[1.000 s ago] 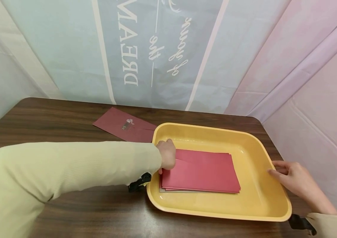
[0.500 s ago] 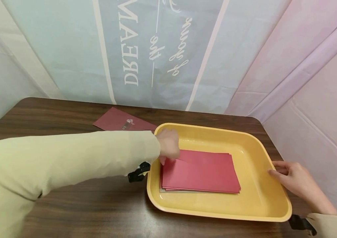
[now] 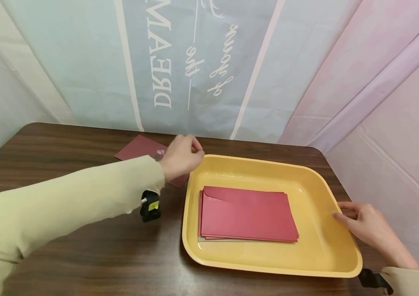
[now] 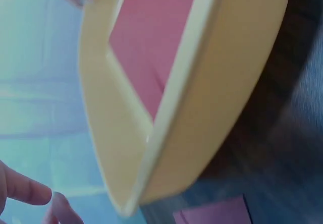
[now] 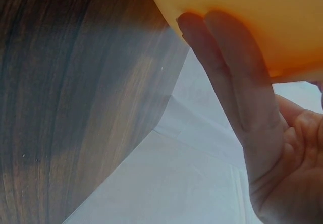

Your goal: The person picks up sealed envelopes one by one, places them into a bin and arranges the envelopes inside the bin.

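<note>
A yellow plastic tray [image 3: 313,230] stands on the table, holding a small stack of red envelopes [image 3: 250,213] at its left side. The top envelope lies flap side up, and a greyish edge shows beneath the stack. My left hand [image 3: 181,155] is raised near the tray's far left corner, fingers loosely bent, nothing between them. Below that hand a darker red envelope [image 3: 135,149] with a printed emblem lies on the table, partly covered by my wrist. My right hand [image 3: 368,226] grips the tray's right rim, thumb inside, its fingers [image 5: 242,72] against the outer wall.
The dark wood-grain table [image 3: 128,259] has rounded far corners. A printed cloth backdrop [image 3: 209,119] with mirrored lettering hangs right behind its far edge. More pale cloth [image 3: 398,144] closes off the right side.
My left hand has lifted off the envelope stack and moved out of the tray, up and to the left. My right hand and the tray stay where they were.
</note>
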Available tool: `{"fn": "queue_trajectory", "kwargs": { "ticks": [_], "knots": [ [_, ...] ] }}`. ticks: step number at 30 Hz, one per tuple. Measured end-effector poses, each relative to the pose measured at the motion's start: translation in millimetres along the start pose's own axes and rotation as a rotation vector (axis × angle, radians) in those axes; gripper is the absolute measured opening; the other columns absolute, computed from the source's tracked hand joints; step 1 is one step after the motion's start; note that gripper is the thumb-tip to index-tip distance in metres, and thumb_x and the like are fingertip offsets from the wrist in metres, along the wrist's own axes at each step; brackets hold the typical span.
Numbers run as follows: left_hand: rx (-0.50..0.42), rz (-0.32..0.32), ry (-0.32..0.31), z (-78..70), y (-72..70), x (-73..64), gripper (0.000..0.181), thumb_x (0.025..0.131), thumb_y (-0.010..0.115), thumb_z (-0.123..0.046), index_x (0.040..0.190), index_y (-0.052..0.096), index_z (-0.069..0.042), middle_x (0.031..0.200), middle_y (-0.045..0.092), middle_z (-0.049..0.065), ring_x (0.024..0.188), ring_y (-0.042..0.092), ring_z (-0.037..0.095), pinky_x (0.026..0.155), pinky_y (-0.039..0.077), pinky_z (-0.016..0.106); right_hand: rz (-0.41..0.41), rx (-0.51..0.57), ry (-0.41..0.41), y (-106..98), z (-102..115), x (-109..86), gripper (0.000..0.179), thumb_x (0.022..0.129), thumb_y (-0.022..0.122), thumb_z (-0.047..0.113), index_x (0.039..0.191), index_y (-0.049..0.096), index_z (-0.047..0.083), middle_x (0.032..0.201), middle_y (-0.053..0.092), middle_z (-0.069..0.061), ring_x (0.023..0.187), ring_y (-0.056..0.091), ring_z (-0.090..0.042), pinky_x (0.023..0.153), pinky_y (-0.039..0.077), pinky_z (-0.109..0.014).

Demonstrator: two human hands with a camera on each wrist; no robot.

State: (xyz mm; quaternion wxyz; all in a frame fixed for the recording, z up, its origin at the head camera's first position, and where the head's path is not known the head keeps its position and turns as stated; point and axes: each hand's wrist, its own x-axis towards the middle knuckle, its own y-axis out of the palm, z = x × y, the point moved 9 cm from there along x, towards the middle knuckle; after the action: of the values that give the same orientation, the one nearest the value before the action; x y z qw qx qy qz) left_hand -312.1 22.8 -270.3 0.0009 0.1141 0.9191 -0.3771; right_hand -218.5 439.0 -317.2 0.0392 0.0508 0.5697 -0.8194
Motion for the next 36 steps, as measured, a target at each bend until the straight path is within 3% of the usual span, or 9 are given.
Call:
{"fn": "queue_trajectory", "kwargs": {
  "ticks": [5, 9, 15, 18, 25, 30, 36],
  "knots": [
    [0.032, -0.060, -0.051, 29.8, -27.0, 7.5, 0.023, 0.090, 0.055, -0.020, 0.105, 0.058, -0.002, 0.120, 0.046, 0.019, 0.108, 0.045, 0.030, 0.094, 0.040, 0.043, 0.002, -0.004, -0.002, 1.5, 0.2, 0.1, 0.046, 0.092, 0.062, 0.026, 0.120, 0.059, -0.011, 0.090, 0.073, -0.018, 0.065, 0.064, -0.002, 0.061, 0.046, -0.020],
    [0.077, -0.020, -0.122, 59.1, -38.1, 11.0, 0.033, 0.090, 0.058, -0.025, 0.110, 0.053, 0.001, 0.122, 0.042, 0.022, 0.111, 0.042, 0.033, 0.097, 0.038, 0.044, 0.012, 0.000, -0.001, 3.1, 0.2, 0.9, 0.047, 0.093, 0.062, 0.025, 0.120, 0.058, -0.013, 0.091, 0.072, -0.021, 0.065, 0.067, -0.007, 0.061, 0.047, -0.021],
    [0.182, 0.055, -0.153, 93.8, -47.8, 14.1, 0.053, 0.090, 0.061, -0.032, 0.121, 0.047, 0.009, 0.121, 0.040, 0.028, 0.115, 0.041, 0.042, 0.098, 0.038, 0.050, 0.015, -0.005, 0.001, 3.5, 1.6, 2.9, 0.048, 0.092, 0.062, 0.026, 0.120, 0.058, -0.013, 0.091, 0.072, -0.021, 0.067, 0.068, -0.011, 0.061, 0.048, -0.022],
    [0.245, 0.085, -0.136, 106.2, -50.4, 18.2, 0.063, 0.089, 0.062, -0.035, 0.128, 0.043, 0.011, 0.124, 0.038, 0.032, 0.118, 0.038, 0.047, 0.100, 0.035, 0.054, 0.015, -0.007, 0.001, 2.8, 1.7, 2.7, 0.048, 0.092, 0.062, 0.025, 0.120, 0.058, -0.014, 0.092, 0.072, -0.022, 0.067, 0.068, -0.011, 0.061, 0.048, -0.022],
    [0.376, 0.121, -0.031, 123.9, -49.4, 31.3, 0.080, 0.084, 0.068, -0.044, 0.137, 0.039, 0.008, 0.137, 0.035, 0.034, 0.128, 0.032, 0.051, 0.107, 0.031, 0.057, 0.007, -0.015, 0.000, -1.1, -1.7, -0.2, 0.047, 0.092, 0.062, 0.025, 0.119, 0.058, -0.013, 0.091, 0.072, -0.021, 0.065, 0.063, 0.000, 0.061, 0.046, -0.020],
    [0.424, 0.166, 0.056, 132.4, -43.1, 35.6, 0.089, 0.082, 0.066, -0.052, 0.143, 0.035, 0.006, 0.148, 0.025, 0.034, 0.136, 0.025, 0.051, 0.108, 0.027, 0.061, 0.002, -0.031, 0.004, -3.0, -1.4, 0.0, 0.046, 0.092, 0.062, 0.026, 0.119, 0.059, -0.012, 0.091, 0.072, -0.021, 0.067, 0.065, -0.004, 0.061, 0.046, -0.021],
    [0.435, 0.236, 0.049, 155.4, -27.4, 30.6, 0.087, 0.090, 0.055, -0.051, 0.148, 0.024, 0.006, 0.152, 0.015, 0.035, 0.141, 0.015, 0.050, 0.112, 0.020, 0.061, 0.002, -0.024, 0.005, -1.8, -0.1, 0.0, 0.046, 0.092, 0.063, 0.026, 0.119, 0.059, -0.012, 0.091, 0.072, -0.021, 0.067, 0.067, -0.007, 0.061, 0.046, -0.021]
  ]
}}
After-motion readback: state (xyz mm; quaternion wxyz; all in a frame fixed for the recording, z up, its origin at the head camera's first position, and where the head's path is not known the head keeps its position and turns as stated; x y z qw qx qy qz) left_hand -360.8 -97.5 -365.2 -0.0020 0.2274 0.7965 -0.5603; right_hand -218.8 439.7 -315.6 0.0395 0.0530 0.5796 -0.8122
